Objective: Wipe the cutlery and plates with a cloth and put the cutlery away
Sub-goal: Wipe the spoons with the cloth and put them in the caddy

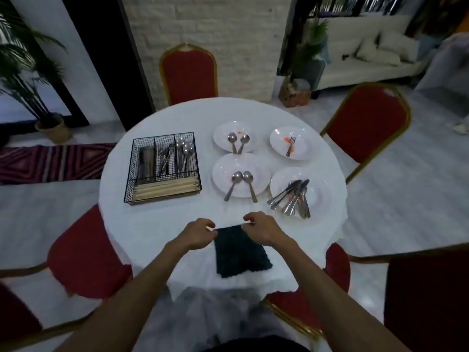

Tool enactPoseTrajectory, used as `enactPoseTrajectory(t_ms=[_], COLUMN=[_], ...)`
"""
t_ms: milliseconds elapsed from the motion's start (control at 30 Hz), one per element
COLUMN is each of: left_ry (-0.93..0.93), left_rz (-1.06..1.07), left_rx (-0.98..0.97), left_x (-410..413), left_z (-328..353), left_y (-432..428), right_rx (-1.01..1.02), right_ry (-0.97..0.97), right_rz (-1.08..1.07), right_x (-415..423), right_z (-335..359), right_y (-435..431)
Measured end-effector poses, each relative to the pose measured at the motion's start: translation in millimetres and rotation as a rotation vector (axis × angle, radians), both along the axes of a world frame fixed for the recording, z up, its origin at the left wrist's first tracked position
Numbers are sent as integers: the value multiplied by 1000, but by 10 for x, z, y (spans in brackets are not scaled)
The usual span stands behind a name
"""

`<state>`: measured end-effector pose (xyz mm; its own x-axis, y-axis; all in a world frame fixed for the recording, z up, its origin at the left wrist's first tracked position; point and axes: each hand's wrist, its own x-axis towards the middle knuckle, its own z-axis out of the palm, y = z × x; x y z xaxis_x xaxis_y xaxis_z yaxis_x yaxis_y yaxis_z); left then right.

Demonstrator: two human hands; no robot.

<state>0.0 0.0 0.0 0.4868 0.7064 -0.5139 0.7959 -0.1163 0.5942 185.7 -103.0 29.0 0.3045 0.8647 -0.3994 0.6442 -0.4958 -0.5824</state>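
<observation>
- Round and draped in white, the table (162, 232) stands among red chairs (189, 72), and the dark cloth (241, 252) lies flat at its near edge, straight in front of the person
- Left hand (200, 233) and right hand (262, 228) each pinch a far corner of the cloth, fingers curled closed on the fabric; it is not yet lifted clear
- Beyond the cloth sit four white plates: the near right plate (322, 186) carries a bundle of knives and other cutlery (294, 198), the near left plate (220, 174) two spoons (241, 184), the far left plate (220, 134) two more spoons, the far right plate (302, 146) a fork (290, 146); orange smears show on both far plates
- To the left, the wire cutlery caddy (162, 168) already holds some pieces
- My judgement: wiping has barely begun, since every plate is loaded and soiled; all wiping and sorting remains
</observation>
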Motion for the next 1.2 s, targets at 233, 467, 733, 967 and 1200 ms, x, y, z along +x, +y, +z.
enactPoseTrajectory(t_ms=[233,467,733,967,1200], left_ry=[57,22,-279,-299,-58], left_rz=[304,398,525,466,682], left_rx=[-62,-196,-385,-402,12], left_x=[171,413,652,1112,1205], left_z=[-562,-623,-340,-171,-267], left_y=[-319,-413,-80,75,566], right_rx=[-199,-137,-184,-153,-156], right_ry=[-157,73,1036,1032,1093], right_rz=[-28,-276,-468,-403,-564], right_x=[-106,14,652,897,1193], right_z=[-661,-975,-562,-526,-401], right_y=[-63,-21,88,273,202])
